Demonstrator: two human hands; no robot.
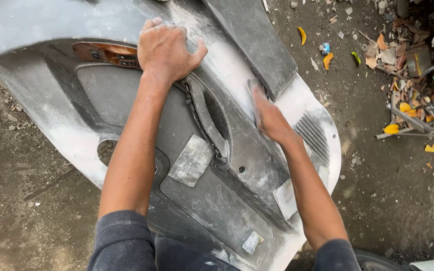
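A big grey car door panel (212, 200) is lying across the dirt ground (393, 200), and it is covered with white sanding dust. The left hand (166, 49) is resting on the upper part of the panel, fingers curled down and gripping its edge, just beside a brown wooden switch trim (104, 52). The right hand (269, 118) is pressing flat on the panel's dusty surface, fingers together over a small grey sanding piece (255, 86), near a ribbed speaker grille (313, 135). A loose sheet of sandpaper (192, 160) is lying on the panel between the two arms. Dry leaves and rubbish (408, 55) are lying well apart, at the right.
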